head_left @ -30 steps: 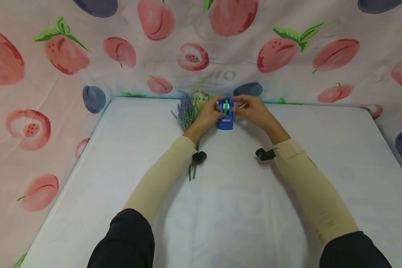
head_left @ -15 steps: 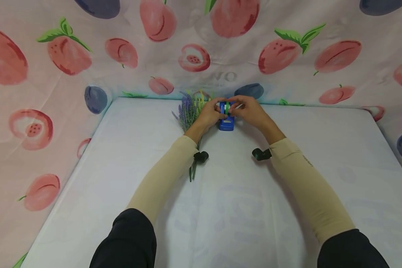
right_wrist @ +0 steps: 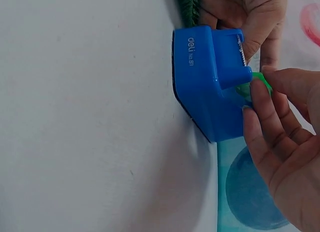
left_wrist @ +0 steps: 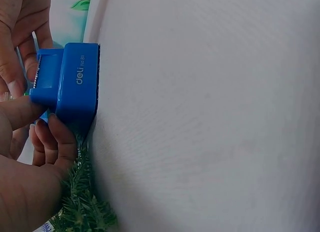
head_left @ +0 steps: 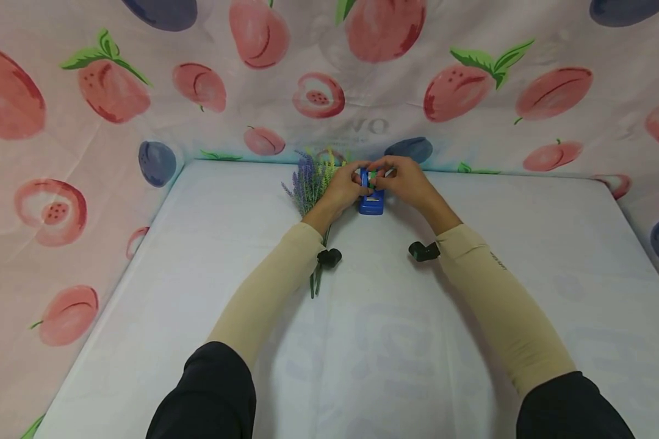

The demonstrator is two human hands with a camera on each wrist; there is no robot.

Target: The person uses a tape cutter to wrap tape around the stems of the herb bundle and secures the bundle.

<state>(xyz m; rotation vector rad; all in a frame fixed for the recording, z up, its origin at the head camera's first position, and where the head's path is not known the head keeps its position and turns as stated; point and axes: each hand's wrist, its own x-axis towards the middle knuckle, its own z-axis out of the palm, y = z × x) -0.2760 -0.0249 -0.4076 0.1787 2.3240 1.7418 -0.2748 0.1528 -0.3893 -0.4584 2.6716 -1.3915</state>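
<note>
A blue tape dispenser (head_left: pixel 371 205) with a toothed cutter stands near the table's back edge, between both hands. My left hand (head_left: pixel 340 186) holds its left side; in the left wrist view the thumb lies at the cutter end and the curled fingers (left_wrist: pixel 61 137) meet the dispenser's side. With thumb and fingertips, my right hand (head_left: pixel 408 180) pinches the green tape wheel (right_wrist: pixel 263 80) at the dispenser's top. The wheel is partly hidden behind the right fingers. Left of the dispenser, under the left wrist, lie artificial flower stems (head_left: pixel 309 180), purple and yellow.
The white tabletop (head_left: pixel 395 341) spreads out in front of the hands. A curtain (head_left: pixel 384 91) printed with peaches hangs along the back and left edges. Flower stem ends (head_left: pixel 314 286) stick out below the left wrist camera (head_left: pixel 329 258).
My right hand has moved slightly left over the dispenser, and its fingers now cover more of the green wheel. The left hand stays at the dispenser's side.
</note>
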